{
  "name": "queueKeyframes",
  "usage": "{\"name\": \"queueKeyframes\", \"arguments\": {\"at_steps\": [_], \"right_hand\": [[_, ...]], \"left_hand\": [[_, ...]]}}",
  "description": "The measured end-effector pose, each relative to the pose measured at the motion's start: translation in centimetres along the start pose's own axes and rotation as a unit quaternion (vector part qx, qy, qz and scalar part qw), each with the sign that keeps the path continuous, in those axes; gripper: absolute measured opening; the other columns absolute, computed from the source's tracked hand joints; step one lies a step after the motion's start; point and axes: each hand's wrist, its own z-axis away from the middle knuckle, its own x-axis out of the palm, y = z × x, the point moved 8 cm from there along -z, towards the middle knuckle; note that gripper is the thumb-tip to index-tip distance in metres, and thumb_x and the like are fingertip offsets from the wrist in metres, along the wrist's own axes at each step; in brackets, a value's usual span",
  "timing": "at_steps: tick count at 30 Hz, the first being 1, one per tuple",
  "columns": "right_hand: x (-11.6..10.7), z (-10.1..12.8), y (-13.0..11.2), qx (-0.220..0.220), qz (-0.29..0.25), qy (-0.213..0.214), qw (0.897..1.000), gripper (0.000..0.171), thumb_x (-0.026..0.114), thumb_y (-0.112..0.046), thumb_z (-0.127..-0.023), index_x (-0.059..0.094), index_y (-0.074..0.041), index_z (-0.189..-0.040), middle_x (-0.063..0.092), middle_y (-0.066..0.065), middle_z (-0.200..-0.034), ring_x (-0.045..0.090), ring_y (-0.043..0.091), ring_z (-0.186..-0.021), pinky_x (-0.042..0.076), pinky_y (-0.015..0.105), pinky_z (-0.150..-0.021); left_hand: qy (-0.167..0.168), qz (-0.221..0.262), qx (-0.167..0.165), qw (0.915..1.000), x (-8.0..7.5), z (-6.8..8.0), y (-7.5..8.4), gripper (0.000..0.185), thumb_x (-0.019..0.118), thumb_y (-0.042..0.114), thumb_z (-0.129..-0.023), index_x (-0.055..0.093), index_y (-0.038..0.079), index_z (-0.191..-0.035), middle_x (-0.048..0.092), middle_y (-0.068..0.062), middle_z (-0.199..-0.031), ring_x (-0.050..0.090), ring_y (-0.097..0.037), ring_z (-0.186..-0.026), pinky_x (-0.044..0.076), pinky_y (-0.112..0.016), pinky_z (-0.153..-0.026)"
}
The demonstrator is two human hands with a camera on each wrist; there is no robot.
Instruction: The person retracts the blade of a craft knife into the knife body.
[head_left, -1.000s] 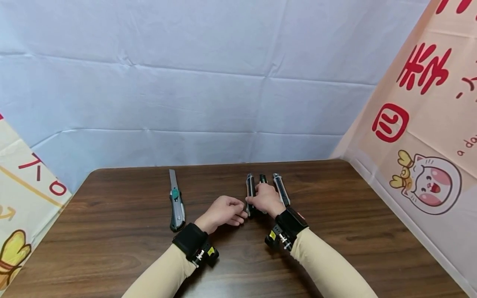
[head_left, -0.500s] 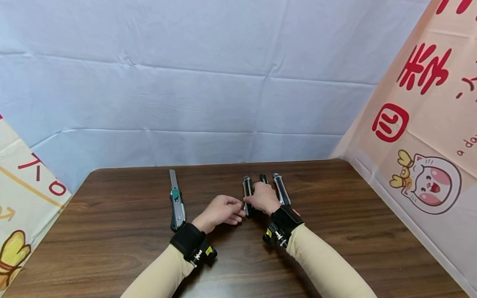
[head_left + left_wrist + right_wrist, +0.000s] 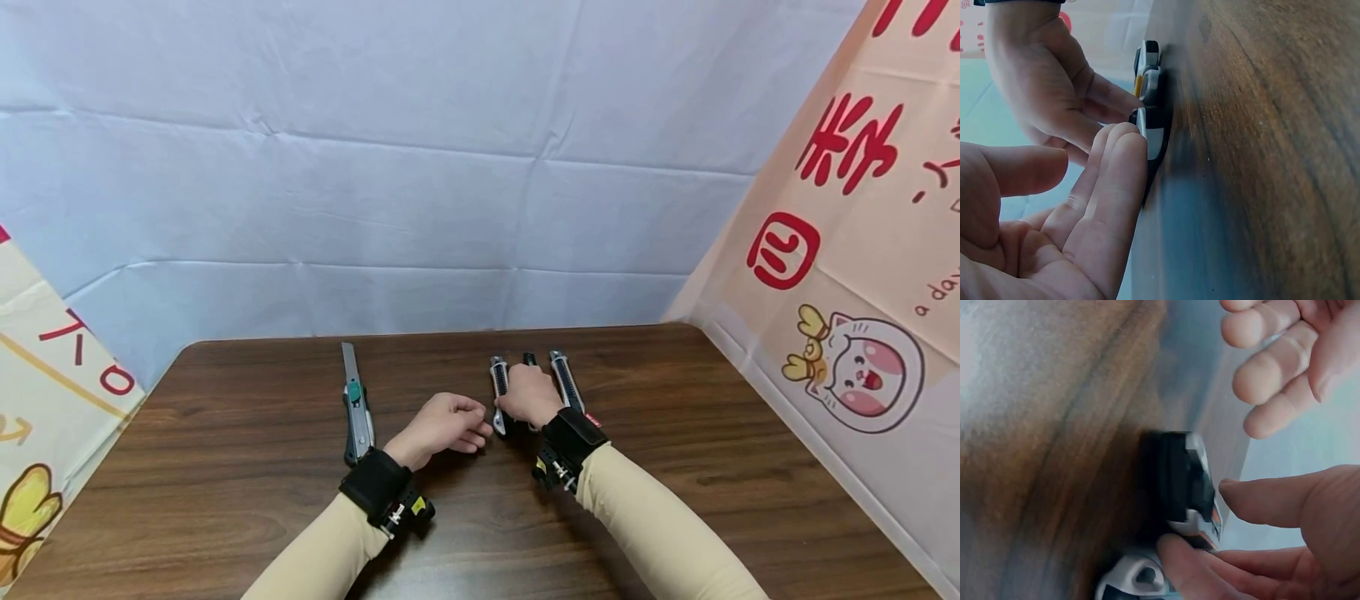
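Three utility knives lie side by side at the table's far middle. My right hand (image 3: 525, 398) lies over them. Its thumb (image 3: 1272, 500) and a finger pinch the near end of the leftmost one, a black-and-silver knife (image 3: 498, 385) that rests flat on the wood. The middle knife (image 3: 530, 359) is mostly hidden under that hand, and the right knife (image 3: 564, 382) lies beside its wrist. My left hand (image 3: 448, 423) rests on the table just left of it, holding nothing. Its relaxed fingertips (image 3: 1124, 140) are right at the same knife's end (image 3: 1150, 134).
A fourth utility knife with a green slider (image 3: 356, 407) and its blade out lies apart on the left. The brown wooden table (image 3: 225, 467) is fenced by a pale blue cloth at the back and printed banners (image 3: 840, 275) on both sides.
My right hand has nudged the leftmost knife, so its far tip now sits slightly further left. The left hand has barely moved.
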Motion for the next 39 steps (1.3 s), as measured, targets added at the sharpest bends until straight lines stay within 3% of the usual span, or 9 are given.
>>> {"name": "queueKeyframes", "arguments": {"at_steps": [6, 10, 13, 18, 25, 29, 34, 39], "right_hand": [[-0.8, -0.1, -0.3, -0.037, -0.001, 0.022, 0.999, 0.02, 0.068, -0.025, -0.091, 0.066, -0.005, -0.096, 0.062, 0.008, -0.076, 0.057, 0.019, -0.062, 0.042, 0.029, -0.053], [-1.5, -0.1, -0.9, -0.066, -0.026, 0.035, 0.997, 0.029, 0.067, -0.025, -0.092, 0.066, -0.003, -0.111, 0.065, 0.007, -0.083, 0.059, 0.018, -0.068, 0.043, 0.028, -0.059], [-1.7, -0.1, -1.4, -0.075, -0.041, 0.034, 0.996, 0.04, 0.067, -0.025, -0.092, 0.062, -0.002, -0.125, 0.068, 0.007, -0.096, 0.062, 0.018, -0.077, 0.05, 0.032, -0.068], [-1.3, -0.3, -2.3, -0.085, -0.047, 0.035, 0.995, 0.04, 0.067, -0.024, -0.092, 0.061, -0.003, -0.127, 0.069, 0.007, -0.098, 0.063, 0.019, -0.081, 0.052, 0.035, -0.071], [-0.2, -0.3, -4.3, -0.101, -0.078, 0.028, 0.991, 0.041, 0.066, -0.023, -0.093, 0.06, -0.004, -0.129, 0.068, 0.006, -0.099, 0.062, 0.017, -0.08, 0.051, 0.034, -0.073], [0.4, -0.3, -5.2, -0.102, -0.085, 0.018, 0.991, 0.043, 0.066, -0.025, -0.093, 0.059, -0.005, -0.13, 0.068, 0.006, -0.098, 0.061, 0.016, -0.075, 0.05, 0.033, -0.071], [1.0, -0.3, -6.0, -0.103, -0.091, 0.01, 0.99, 0.043, 0.067, -0.025, -0.093, 0.06, -0.005, -0.13, 0.069, 0.005, -0.098, 0.062, 0.016, -0.078, 0.052, 0.035, -0.076], [1.4, -0.3, -6.6, -0.11, -0.101, 0.003, 0.989, 0.042, 0.067, -0.025, -0.093, 0.06, -0.006, -0.13, 0.069, 0.004, -0.096, 0.062, 0.013, -0.072, 0.05, 0.031, -0.069]], "left_hand": [[0.002, -0.016, 0.005, 0.9999, -0.7, 0.5, 0.2, 0.035, 0.049, 0.013, -0.102, 0.054, -0.004, -0.132, 0.07, -0.02, -0.107, 0.07, -0.021, -0.086, 0.061, -0.034, -0.076], [0.014, -0.037, 0.018, 0.9991, -1.8, 0.8, 0.7, 0.035, 0.049, 0.015, -0.102, 0.054, -0.004, -0.131, 0.069, -0.021, -0.111, 0.069, -0.027, -0.092, 0.061, -0.035, -0.077], [0.032, -0.06, 0.023, 0.9974, -3.2, 1.2, 1.0, 0.033, 0.05, 0.016, -0.102, 0.057, -0.002, -0.129, 0.069, -0.02, -0.111, 0.069, -0.03, -0.096, 0.061, -0.037, -0.078], [0.078, -0.104, 0.016, 0.9915, -6.4, 2.3, 1.2, 0.031, 0.053, 0.019, -0.101, 0.061, 0.003, -0.126, 0.069, -0.016, -0.112, 0.068, -0.032, -0.099, 0.061, -0.037, -0.076], [0.153, -0.166, -0.015, 0.9741, -12.1, 4.6, 0.9, 0.031, 0.054, 0.02, -0.1, 0.061, 0.005, -0.126, 0.066, -0.019, -0.116, 0.066, -0.032, -0.094, 0.06, -0.032, -0.069], [0.181, -0.205, -0.042, 0.961, -14.4, 5.2, 0.3, 0.032, 0.056, 0.023, -0.099, 0.062, 0.005, -0.125, 0.064, -0.017, -0.113, 0.064, -0.027, -0.086, 0.059, -0.03, -0.065], [0.194, -0.254, -0.074, 0.9449, -15.6, 5.6, -0.5, 0.039, 0.06, 0.027, -0.097, 0.057, 0.002, -0.127, 0.062, -0.017, -0.117, 0.064, -0.023, -0.087, 0.06, -0.031, -0.066], [0.187, -0.289, -0.096, 0.9339, -15.5, 5.8, -1.0, 0.046, 0.062, 0.03, -0.096, 0.052, -0.001, -0.128, 0.059, -0.019, -0.118, 0.066, -0.023, -0.082, 0.06, -0.032, -0.063]]}}
